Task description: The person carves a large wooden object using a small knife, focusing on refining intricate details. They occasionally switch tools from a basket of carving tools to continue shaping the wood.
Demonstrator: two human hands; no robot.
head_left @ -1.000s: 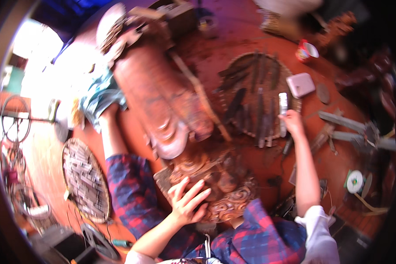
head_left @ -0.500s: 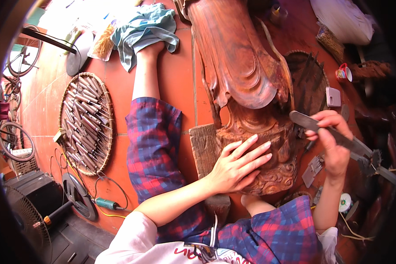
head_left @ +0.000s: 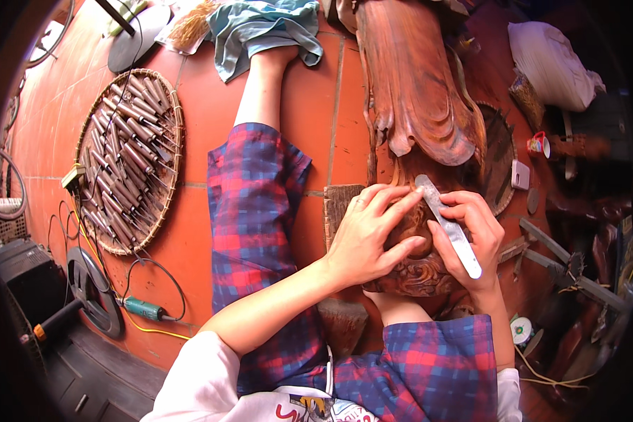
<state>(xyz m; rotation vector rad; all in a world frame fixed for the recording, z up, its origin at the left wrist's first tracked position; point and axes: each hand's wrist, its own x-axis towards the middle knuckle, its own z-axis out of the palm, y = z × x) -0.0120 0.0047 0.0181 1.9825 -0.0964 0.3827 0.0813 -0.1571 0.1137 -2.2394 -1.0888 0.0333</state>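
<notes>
A large reddish-brown wood carving (head_left: 416,91) with smooth flowing folds lies in front of me, its scrolled base (head_left: 418,276) between my legs. My right hand (head_left: 475,228) is closed around a flat metal file (head_left: 451,231) with rounded ends, held over the base. My left hand (head_left: 373,235) lies across the base with its fingers stretched out and thumb apart. Its fingertips are beside the file's far tip; whether they touch it I cannot tell. Both hands cover part of the carved surface.
To the left, a round woven tray (head_left: 176,190) holds several wooden-handled chisels (head_left: 130,151). A green power tool (head_left: 144,308) with its cord lies nearer. On the right are a red-and-white cup (head_left: 539,145), a white sack (head_left: 552,67) and grey metal bars (head_left: 541,239). A rough wood block (head_left: 339,218) adjoins the carving.
My right hand has brought the file left from beside the carving to over its base and turned it. My left hand has moved up toward the file's tip. The whole view has shifted.
</notes>
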